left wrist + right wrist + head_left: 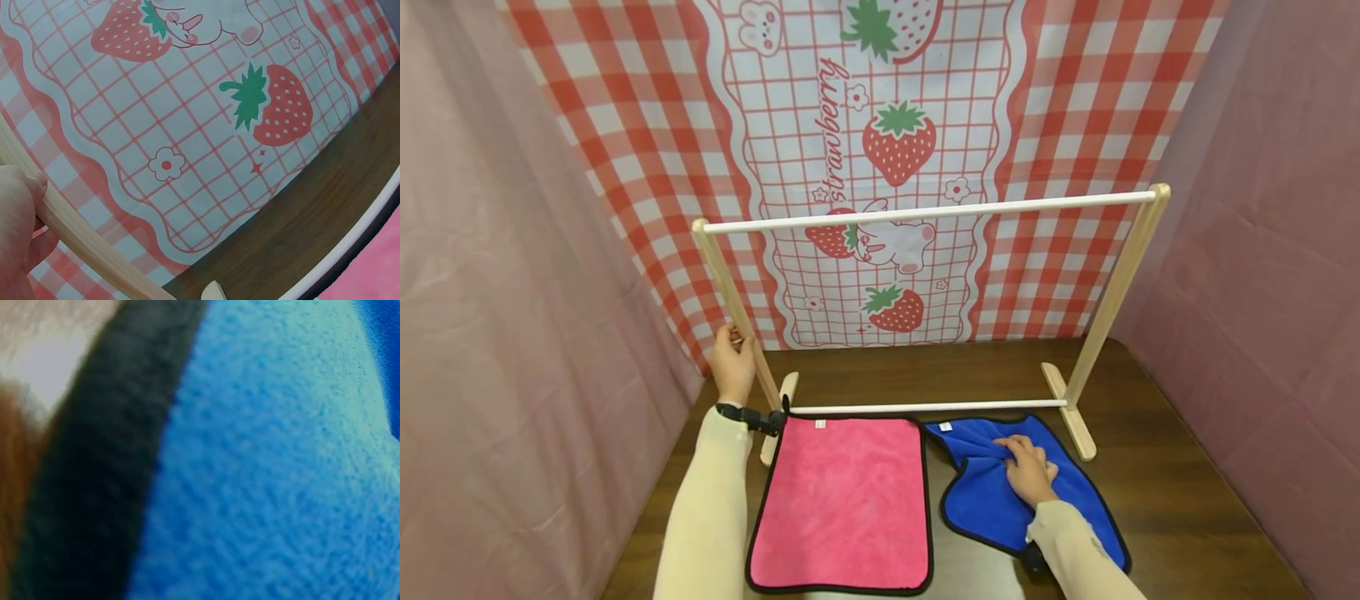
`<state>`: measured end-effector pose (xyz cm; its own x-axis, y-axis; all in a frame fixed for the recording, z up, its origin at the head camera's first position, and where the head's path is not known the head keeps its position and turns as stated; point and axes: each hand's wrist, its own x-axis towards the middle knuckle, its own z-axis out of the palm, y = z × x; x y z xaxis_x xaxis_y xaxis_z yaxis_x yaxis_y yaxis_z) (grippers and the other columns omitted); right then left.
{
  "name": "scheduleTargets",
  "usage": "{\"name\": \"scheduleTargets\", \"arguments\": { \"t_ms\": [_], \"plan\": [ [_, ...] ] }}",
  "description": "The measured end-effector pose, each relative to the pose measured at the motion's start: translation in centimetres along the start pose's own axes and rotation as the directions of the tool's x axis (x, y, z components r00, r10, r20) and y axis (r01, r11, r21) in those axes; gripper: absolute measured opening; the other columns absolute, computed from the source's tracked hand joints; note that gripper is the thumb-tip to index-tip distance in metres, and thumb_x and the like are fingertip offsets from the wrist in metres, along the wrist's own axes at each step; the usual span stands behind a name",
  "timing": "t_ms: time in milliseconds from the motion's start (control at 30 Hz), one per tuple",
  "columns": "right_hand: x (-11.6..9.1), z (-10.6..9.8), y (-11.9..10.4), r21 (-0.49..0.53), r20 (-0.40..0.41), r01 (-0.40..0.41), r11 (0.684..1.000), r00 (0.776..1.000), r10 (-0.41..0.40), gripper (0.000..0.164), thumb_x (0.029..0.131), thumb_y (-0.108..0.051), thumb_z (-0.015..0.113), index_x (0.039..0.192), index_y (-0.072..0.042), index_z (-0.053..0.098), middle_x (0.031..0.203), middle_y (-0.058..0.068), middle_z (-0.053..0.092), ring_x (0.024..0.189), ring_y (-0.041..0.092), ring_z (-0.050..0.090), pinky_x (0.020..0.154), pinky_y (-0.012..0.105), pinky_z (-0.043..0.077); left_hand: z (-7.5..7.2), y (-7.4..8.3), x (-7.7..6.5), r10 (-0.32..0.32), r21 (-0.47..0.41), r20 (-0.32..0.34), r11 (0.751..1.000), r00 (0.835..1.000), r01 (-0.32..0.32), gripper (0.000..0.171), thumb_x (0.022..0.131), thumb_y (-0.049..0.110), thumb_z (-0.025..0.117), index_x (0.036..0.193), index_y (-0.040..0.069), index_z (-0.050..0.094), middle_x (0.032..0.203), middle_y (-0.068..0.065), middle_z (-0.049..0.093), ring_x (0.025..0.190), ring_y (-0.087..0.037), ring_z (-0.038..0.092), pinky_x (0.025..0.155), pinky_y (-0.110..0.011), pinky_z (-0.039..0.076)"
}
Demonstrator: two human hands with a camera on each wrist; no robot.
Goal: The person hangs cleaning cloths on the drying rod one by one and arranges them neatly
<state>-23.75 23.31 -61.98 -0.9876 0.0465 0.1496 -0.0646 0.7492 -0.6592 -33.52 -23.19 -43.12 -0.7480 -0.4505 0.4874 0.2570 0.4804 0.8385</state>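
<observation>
A wooden rack with a white top bar (925, 213) stands on the table. My left hand (732, 367) grips its left post (724, 279); in the left wrist view the fingers (40, 247) wrap round the pale wood. My right hand (1030, 468) is on a blue cloth (988, 504) with black edging, holding a bunched part of it, with creases running to the fingertips. That cloth lies rumpled, and its fuzzy surface fills most of the right wrist view. Beside it a pink cloth (846, 504), also black-edged, lies flat in front of the lower bar (880, 408).
The rack's right foot (1078, 429) rests on the brown wooden table (1195, 517). A strawberry-print curtain (895, 275) hangs close behind the rack. Pink drapes (1262, 275) close off both sides.
</observation>
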Motion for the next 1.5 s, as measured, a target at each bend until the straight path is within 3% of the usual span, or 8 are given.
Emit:
{"name": "scheduleTargets", "arguments": {
  "t_ms": [367, 500, 667, 833, 1000, 1167, 1400, 1500],
  "plan": [
    [0.4, -0.1, -0.5, -0.037, 0.046, -0.078, 0.996, 0.996, 0.080, 0.024, 0.093, -0.009, 0.045, 0.112, 0.000, 0.056, 0.119, 0.026, 0.052, 0.111, 0.048, 0.043, 0.085, 0.064, 0.030, -0.1, -0.1, -0.1, 0.033, 0.031, -0.004, 0.999, 0.999, -0.033, 0.025, 0.092, -0.007, 0.061, 0.116, -0.012, 0.057, 0.105, -0.033, 0.064, 0.097, -0.046, 0.064, 0.084, -0.055, 0.054],
    [0.5, -0.1, -0.6, -0.041, 0.051, -0.087, 0.995, 0.995, 0.089, 0.024, 0.092, -0.013, 0.048, 0.110, 0.002, 0.054, 0.118, 0.028, 0.051, 0.111, 0.048, 0.042, 0.085, 0.065, 0.030, -0.2, -0.1, -0.1, 0.033, 0.031, -0.005, 0.999, 0.999, -0.032, 0.024, 0.092, -0.007, 0.061, 0.115, -0.012, 0.057, 0.105, -0.033, 0.064, 0.097, -0.046, 0.064, 0.084, -0.055, 0.054],
    [0.7, 0.1, -0.7, -0.074, 0.049, -0.091, 0.993, 0.994, 0.094, 0.026, 0.094, -0.024, 0.055, 0.104, 0.000, 0.054, 0.111, 0.025, 0.053, 0.107, 0.045, 0.044, 0.083, 0.062, 0.032, -0.1, -0.1, -0.1, 0.043, 0.033, -0.015, 0.999, 0.999, -0.043, 0.024, 0.091, -0.008, 0.061, 0.115, -0.012, 0.058, 0.104, -0.033, 0.063, 0.096, -0.047, 0.064, 0.083, -0.056, 0.054],
    [0.9, -0.2, -0.7, -0.113, 0.078, -0.075, 0.991, 0.993, 0.084, 0.037, 0.100, -0.038, 0.052, 0.100, -0.002, 0.057, 0.104, 0.022, 0.054, 0.104, 0.046, 0.047, 0.079, 0.061, 0.034, -0.1, -0.2, 0.0, 0.047, 0.028, -0.017, 0.998, 0.999, -0.047, 0.025, 0.092, -0.007, 0.062, 0.116, -0.012, 0.058, 0.105, -0.033, 0.064, 0.096, -0.047, 0.064, 0.083, -0.055, 0.055],
    [0.9, -0.5, -0.4, -0.089, 0.063, -0.022, 0.996, 0.998, 0.028, 0.027, 0.100, -0.031, 0.055, 0.087, -0.008, 0.051, 0.094, 0.017, 0.051, 0.095, 0.043, 0.049, 0.074, 0.055, 0.033, 0.1, -0.2, 0.0, 0.054, 0.036, -0.017, 0.998, 0.998, -0.053, 0.025, 0.093, -0.006, 0.062, 0.117, -0.012, 0.058, 0.105, -0.033, 0.064, 0.096, -0.046, 0.065, 0.082, -0.055, 0.056],
    [0.6, -0.4, -0.2, -0.034, -0.038, 0.080, 0.996, 0.996, -0.081, 0.029, 0.094, -0.019, 0.062, 0.076, -0.013, 0.040, 0.080, 0.008, 0.043, 0.081, 0.035, 0.050, 0.068, 0.047, 0.031, 0.2, -0.2, 0.0, 0.060, 0.030, -0.016, 0.998, 0.998, -0.059, 0.024, 0.093, -0.007, 0.062, 0.116, -0.011, 0.059, 0.104, -0.033, 0.064, 0.096, -0.046, 0.065, 0.082, -0.055, 0.056],
    [0.8, -0.9, -1.0, -0.089, -0.189, 0.216, 0.972, 0.955, -0.230, 0.033, 0.088, -0.011, 0.066, 0.071, -0.013, 0.038, 0.073, 0.005, 0.040, 0.071, 0.032, 0.049, 0.062, 0.046, 0.035, 0.2, -0.2, 0.0, 0.068, 0.034, -0.012, 0.997, 0.998, -0.067, 0.023, 0.092, -0.008, 0.062, 0.115, -0.011, 0.059, 0.104, -0.032, 0.065, 0.095, -0.046, 0.065, 0.083, -0.054, 0.056],
    [1.2, -1.4, -1.5, -0.112, -0.257, 0.276, 0.954, 0.920, -0.296, 0.035, 0.084, -0.009, 0.068, 0.069, -0.013, 0.037, 0.070, 0.004, 0.039, 0.068, 0.032, 0.048, 0.057, 0.044, 0.034, 0.2, -0.2, 0.1, 0.070, 0.030, -0.016, 0.997, 0.997, -0.069, 0.023, 0.092, -0.008, 0.062, 0.114, -0.011, 0.059, 0.104, -0.032, 0.065, 0.094, -0.046, 0.066, 0.083, -0.054, 0.056]
  ]
}}
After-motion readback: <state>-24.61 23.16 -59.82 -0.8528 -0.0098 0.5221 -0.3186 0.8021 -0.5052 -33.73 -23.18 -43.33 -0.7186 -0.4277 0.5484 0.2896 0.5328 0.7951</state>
